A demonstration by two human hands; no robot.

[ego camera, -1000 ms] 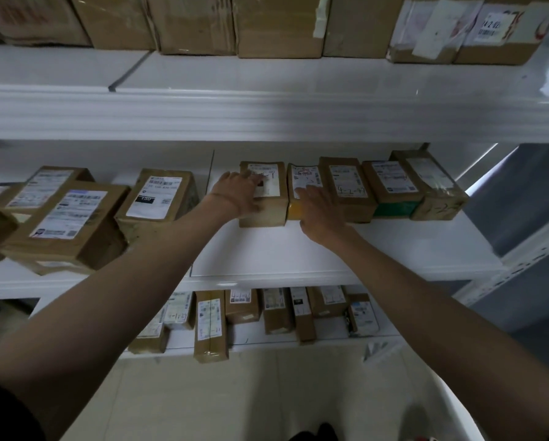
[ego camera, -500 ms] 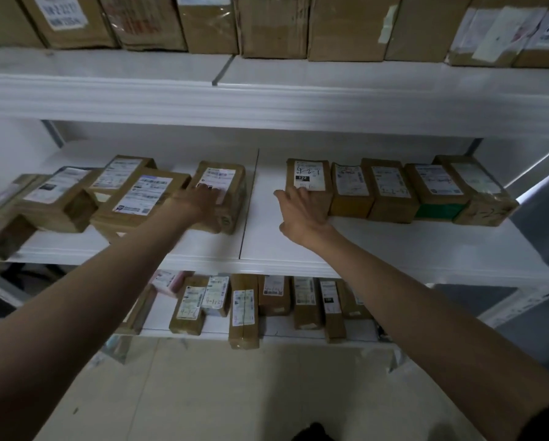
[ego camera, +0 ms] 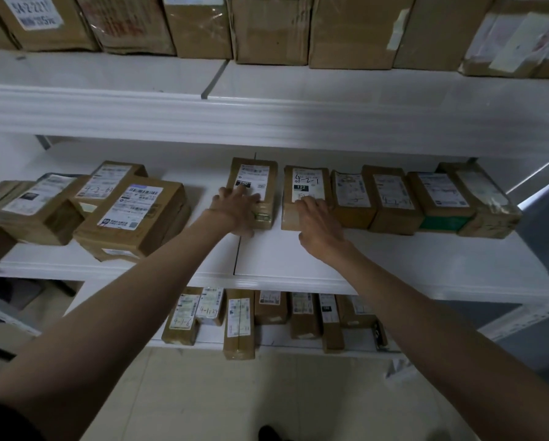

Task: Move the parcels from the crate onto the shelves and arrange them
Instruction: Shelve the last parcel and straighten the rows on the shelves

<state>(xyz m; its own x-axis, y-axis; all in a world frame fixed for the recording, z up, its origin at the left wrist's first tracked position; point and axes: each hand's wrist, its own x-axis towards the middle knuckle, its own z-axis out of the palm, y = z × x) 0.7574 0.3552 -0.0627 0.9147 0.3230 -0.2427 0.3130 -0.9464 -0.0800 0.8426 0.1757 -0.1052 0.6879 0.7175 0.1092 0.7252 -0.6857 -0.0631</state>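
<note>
Two hands are up on the middle shelf [ego camera: 394, 259], each on its own parcel. The left hand [ego camera: 238, 211] lies across the near end of the parcel marked 150 [ego camera: 254, 186], fingers spread flat over its label, thumb down by the front face at the shelf board; nothing is curled round it, just a flat press. The right hand [ego camera: 319, 222] rests on the near end of the parcel marked 122 [ego camera: 305, 192], fingers straight and laid over the top edge, palm hanging off the front. A narrow strip of white shelf shows between the two parcels, so they stand just beside each other and apart. The 122 parcel sits at the left end of a row of four more parcels [ego camera: 426, 198] running off to the right, packed side by side, the second from the right with a green band on its front. Over on the left, a loose pile of larger parcels [ego camera: 130, 214] lies at angles, some stacked on others. The top shelf [ego camera: 267, 113] carries a line of big cartons [ego camera: 267, 27] along its back. The bottom shelf [ego camera: 273, 340] holds small parcels [ego camera: 239, 323] lying with their labels up, a few poking over the front edge. Pale floor [ego camera: 235, 393] lies below.
</note>
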